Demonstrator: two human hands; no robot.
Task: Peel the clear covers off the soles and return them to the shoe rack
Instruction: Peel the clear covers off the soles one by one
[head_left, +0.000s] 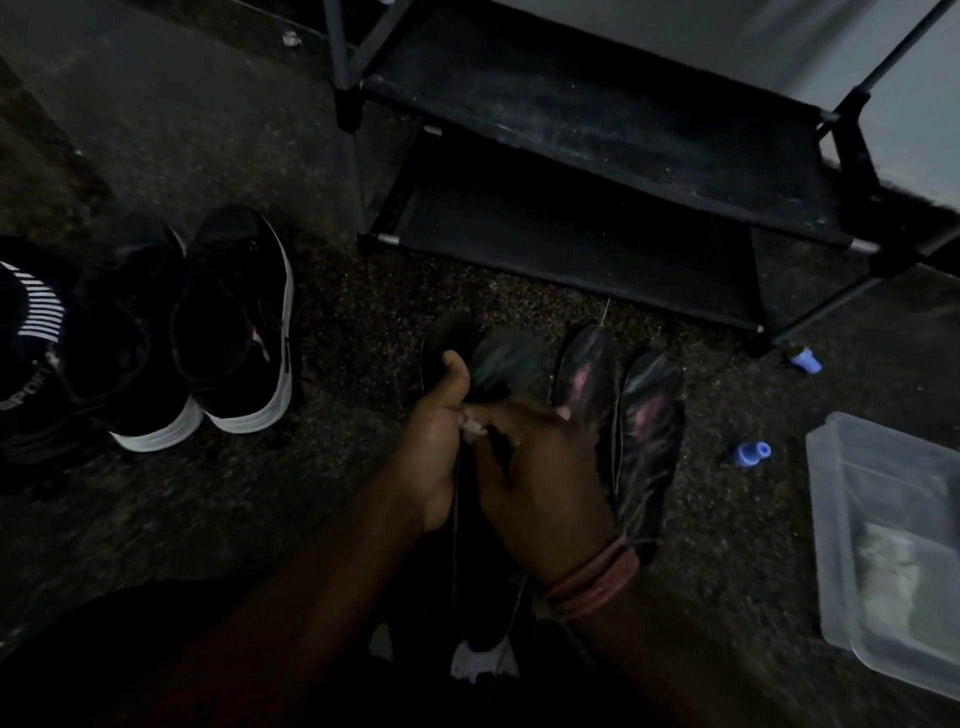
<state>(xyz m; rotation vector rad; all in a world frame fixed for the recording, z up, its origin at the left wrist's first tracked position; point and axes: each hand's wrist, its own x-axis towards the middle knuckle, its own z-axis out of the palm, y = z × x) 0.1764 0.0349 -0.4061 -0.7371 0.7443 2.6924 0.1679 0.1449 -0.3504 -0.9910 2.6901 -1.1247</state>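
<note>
The dark insole (457, 358) is held up over the carpet (337, 322), its clear cover (506, 364) partly lifted at the toe end. Peeling looks under way; next the film needs pulling down its length. The left hand (441, 426) clasps the insole, thumb on top; the right hand (540, 467) pinches the cover's edge. Two covered insoles (618, 410) lie just beside, before the shoe rack (597, 182).

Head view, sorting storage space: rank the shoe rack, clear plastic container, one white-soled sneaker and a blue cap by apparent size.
1. shoe rack
2. clear plastic container, cut off by the frame, and white-soled sneaker: too alike to rank
3. blue cap
</note>
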